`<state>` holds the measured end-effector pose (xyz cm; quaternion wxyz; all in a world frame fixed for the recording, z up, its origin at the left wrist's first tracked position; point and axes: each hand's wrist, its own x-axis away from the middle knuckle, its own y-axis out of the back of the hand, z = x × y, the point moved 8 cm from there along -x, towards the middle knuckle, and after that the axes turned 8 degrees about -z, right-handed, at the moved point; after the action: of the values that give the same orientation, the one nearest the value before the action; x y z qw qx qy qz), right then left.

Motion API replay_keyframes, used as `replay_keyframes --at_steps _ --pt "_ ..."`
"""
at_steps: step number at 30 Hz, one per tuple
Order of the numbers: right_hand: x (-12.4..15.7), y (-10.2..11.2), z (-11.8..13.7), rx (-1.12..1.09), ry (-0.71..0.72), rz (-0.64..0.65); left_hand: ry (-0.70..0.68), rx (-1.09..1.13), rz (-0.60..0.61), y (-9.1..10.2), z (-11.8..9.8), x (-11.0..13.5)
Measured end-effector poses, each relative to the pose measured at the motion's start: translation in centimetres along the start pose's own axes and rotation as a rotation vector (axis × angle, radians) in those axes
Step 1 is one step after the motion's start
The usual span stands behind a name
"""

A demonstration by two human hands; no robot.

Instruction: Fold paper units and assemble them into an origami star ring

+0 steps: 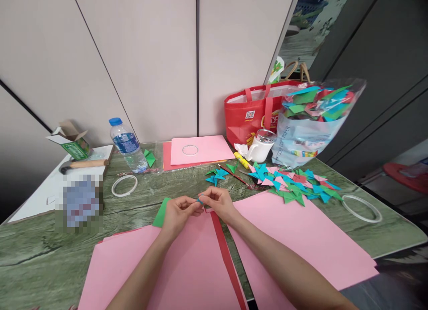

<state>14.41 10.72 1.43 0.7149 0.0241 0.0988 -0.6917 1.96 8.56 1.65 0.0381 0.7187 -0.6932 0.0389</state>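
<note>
Both hands meet above the top edge of a stack of pink paper [187, 265]. My left hand [179, 213] and my right hand [219, 204] pinch a small piece of blue paper [200, 201] between thumbs and fingers; most of it is hidden by the fingertips. Beside my left hand lies a green piece of paper [162, 213], partly covered by the hand. A red sheet [223, 250] shows along the stack's right side. Beyond my right hand are a few blue folded paper pieces [216, 176] and a pencil [234, 175].
Another pink stack [301, 238] lies right, below a heap of folded papers [294, 183]. White rings [124, 186] lie on the table. A water bottle [126, 145], white mug [262, 147], glue stick [241, 160], red bag [244, 118] and filled plastic bag [301, 140] stand behind.
</note>
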Motion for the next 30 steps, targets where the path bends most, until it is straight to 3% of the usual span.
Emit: replay_keyframes --at_steps 8,14,30 --pt "0.0 0.3 -0.5 -0.046 -0.077 -0.096 0.015 0.063 0.045 -0.2 -0.1 0.1" --pt "-0.1 -0.4 -1.0 -0.127 -0.106 0.025 0.034 0.111 -0.001 0.3 0.3 -0.2" --pt "0.4 -0.8 -2.1 -0.050 -0.236 0.064 -0.012 0.022 0.040 0.1 -1.1 0.1"
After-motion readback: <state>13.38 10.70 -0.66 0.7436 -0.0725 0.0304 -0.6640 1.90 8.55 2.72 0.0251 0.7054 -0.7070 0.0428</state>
